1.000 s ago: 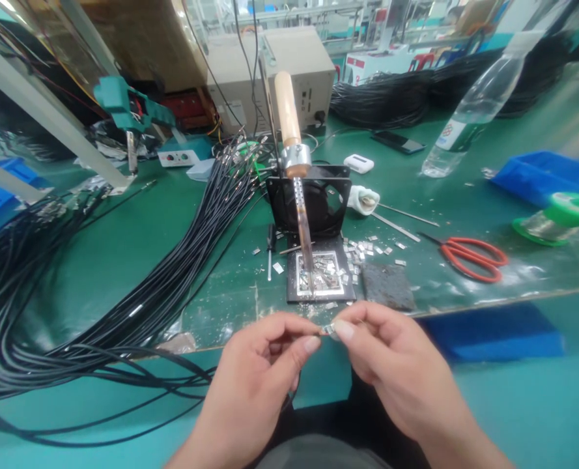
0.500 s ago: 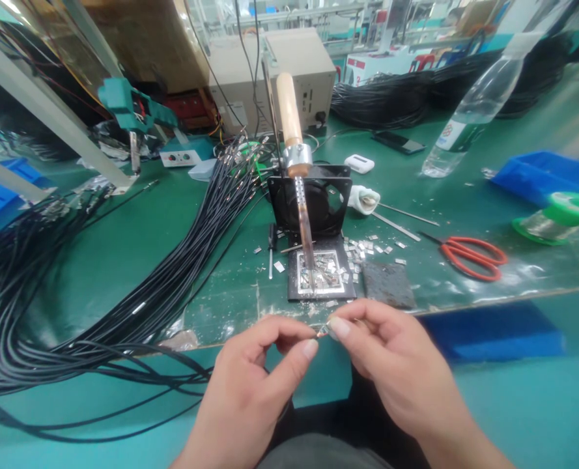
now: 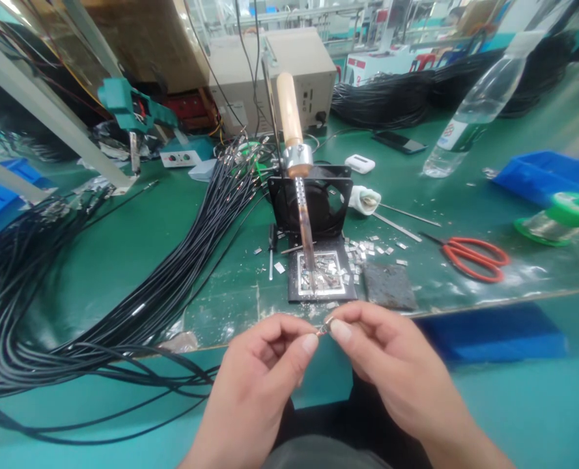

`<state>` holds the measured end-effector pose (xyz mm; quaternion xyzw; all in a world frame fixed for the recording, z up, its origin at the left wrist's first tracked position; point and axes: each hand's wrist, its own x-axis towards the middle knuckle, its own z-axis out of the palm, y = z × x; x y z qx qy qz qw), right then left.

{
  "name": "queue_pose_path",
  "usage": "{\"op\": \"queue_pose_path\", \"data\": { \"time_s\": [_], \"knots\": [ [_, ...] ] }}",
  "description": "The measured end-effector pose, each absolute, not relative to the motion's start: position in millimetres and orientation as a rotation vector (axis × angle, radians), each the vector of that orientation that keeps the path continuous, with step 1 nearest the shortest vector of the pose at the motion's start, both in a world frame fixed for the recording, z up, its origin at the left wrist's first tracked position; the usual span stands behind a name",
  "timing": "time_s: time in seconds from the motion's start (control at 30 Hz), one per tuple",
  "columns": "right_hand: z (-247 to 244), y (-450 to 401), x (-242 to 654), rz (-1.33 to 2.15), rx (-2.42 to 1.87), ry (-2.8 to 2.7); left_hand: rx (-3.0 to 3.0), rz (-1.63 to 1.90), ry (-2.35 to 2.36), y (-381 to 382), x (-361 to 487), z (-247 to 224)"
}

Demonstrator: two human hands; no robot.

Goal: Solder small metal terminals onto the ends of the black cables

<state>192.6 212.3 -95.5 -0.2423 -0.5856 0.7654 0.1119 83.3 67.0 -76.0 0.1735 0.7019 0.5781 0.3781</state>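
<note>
At the bench's front edge, my left hand (image 3: 264, 371) is closed, thumb and index finger pinching a cable end with a coppery tip. My right hand (image 3: 387, 358) pinches a small shiny metal connector (image 3: 327, 326) against that tip; fingertips hide most of both. Black cables (image 3: 172, 273) run in a thick bundle along the left, some reaching toward my left hand. Just beyond my hands stands a soldering iron (image 3: 292, 124) with a wooden handle, its tip pointing down over a black tray (image 3: 293, 286) of small metal pieces.
A black fan (image 3: 335, 225) stands behind the iron. Small metal plates (image 3: 367, 247), a dark grey pad (image 3: 389, 286), orange-handled scissors (image 3: 475, 257) and a green solder spool (image 3: 557, 218) lie on the right. A plastic bottle (image 3: 484, 104) and a blue bin (image 3: 548, 176) stand farther back. A small screwdriver (image 3: 271, 251) lies left.
My hands stay together at almost the same spot. The metal connector has turned slightly in my right fingertips, and my left hand has shifted a little to the right.
</note>
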Motion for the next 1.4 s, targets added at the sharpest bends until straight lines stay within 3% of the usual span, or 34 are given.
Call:
{"op": "queue_pose_path", "data": {
  "time_s": [0.77,1.4],
  "knots": [
    [-99.1,214.2,193.7,2.27,-0.681,-1.778,0.162,1.56,1.545,76.1,89.7,-72.8],
    [-96.8,212.1,189.9,2.002,-0.7,-1.856,0.128,1.631,1.545,80.3,84.5,-67.3]
  ]
}}
